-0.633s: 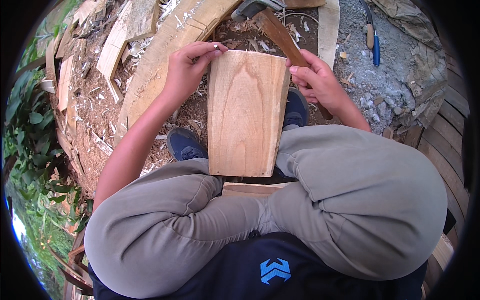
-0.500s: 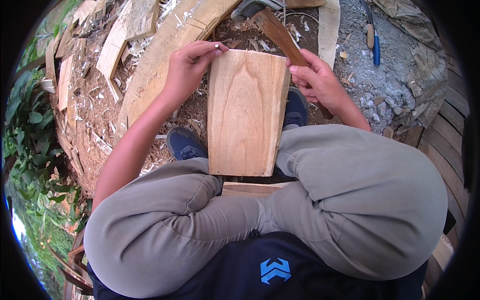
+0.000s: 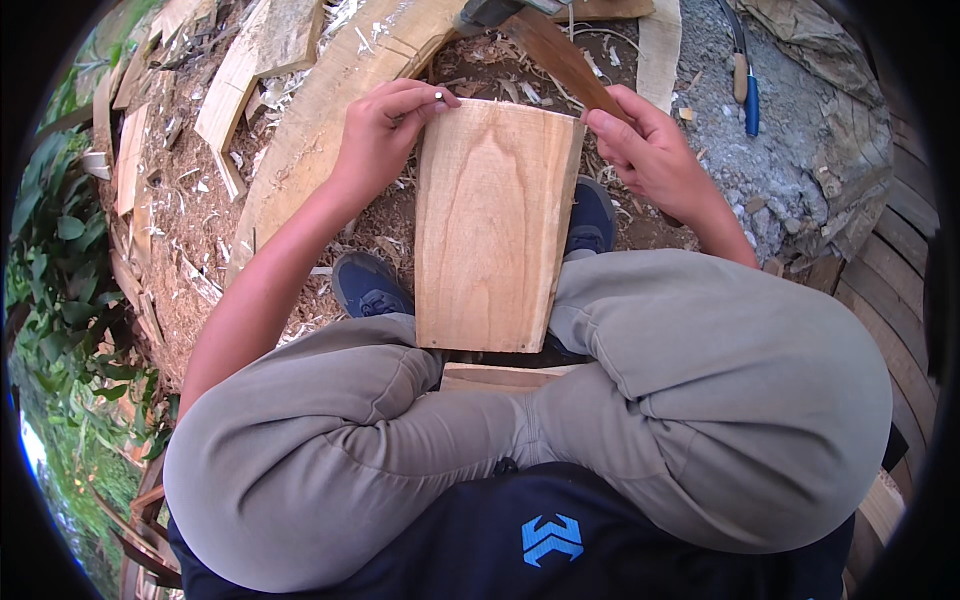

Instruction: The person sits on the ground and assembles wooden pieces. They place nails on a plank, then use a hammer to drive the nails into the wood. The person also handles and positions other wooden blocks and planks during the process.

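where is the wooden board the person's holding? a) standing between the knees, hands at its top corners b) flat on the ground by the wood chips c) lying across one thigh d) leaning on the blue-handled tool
a: the wooden board stands between the knees, with the left hand at its top left corner and the right hand at its top right.

Wood slab [image 3: 492,225] stands between the person's knees, a shoe either side of it. Left hand [image 3: 385,135] on its top left corner, right hand [image 3: 650,150] at its top right corner, on a tool handle [image 3: 560,55] running up behind the slab. Long plank [image 3: 330,130] lies left, blue-handled tool [image 3: 750,95] far right on the ground.
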Demonstrator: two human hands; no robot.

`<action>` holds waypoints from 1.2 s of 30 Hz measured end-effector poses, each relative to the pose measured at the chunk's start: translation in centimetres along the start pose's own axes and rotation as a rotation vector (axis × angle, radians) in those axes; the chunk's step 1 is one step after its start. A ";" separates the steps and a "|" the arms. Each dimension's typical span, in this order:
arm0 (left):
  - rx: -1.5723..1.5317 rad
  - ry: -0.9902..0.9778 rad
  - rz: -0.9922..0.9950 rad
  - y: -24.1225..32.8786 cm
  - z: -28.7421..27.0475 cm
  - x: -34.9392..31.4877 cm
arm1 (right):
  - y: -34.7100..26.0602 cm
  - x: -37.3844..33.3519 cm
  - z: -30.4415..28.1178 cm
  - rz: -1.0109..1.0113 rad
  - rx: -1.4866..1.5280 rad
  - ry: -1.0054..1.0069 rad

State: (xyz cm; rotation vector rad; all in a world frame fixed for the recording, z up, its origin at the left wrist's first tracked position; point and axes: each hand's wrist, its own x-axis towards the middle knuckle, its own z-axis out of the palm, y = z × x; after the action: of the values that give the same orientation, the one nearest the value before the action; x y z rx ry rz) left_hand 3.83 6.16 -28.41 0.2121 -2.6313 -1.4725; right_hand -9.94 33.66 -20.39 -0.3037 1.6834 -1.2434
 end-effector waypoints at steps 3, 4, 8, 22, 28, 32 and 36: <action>0.028 0.007 0.029 -0.2 0.0 -0.1 | 0.3 -0.1 0.4 0.009 0.045 0.018; 0.044 0.008 0.039 -0.3 0.0 -0.2 | 0.4 -0.1 0.4 0.018 0.048 0.017; 0.046 0.003 0.015 -0.1 0.1 -0.1 | 0.5 -0.4 0.5 0.029 0.048 0.030; 0.022 0.015 0.042 -0.3 0.0 -0.4 | 0.6 -0.2 -0.9 0.005 -0.056 0.023; 0.067 -0.007 0.004 0.4 0.6 -0.9 | 2.0 0.2 -1.6 0.021 -0.004 0.097; -0.048 0.060 -0.079 -0.2 0.8 -1.8 | 3.4 0.9 -1.8 0.089 0.063 0.150; -0.461 0.194 -0.374 -0.7 -0.3 -2.6 | 4.5 1.3 -1.8 0.089 0.081 0.192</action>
State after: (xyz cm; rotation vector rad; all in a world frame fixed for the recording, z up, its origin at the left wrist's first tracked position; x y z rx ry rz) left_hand 6.49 6.07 -28.92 0.7825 -2.1051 -2.0033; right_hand -10.53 35.82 -24.86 -0.0607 1.7831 -1.3040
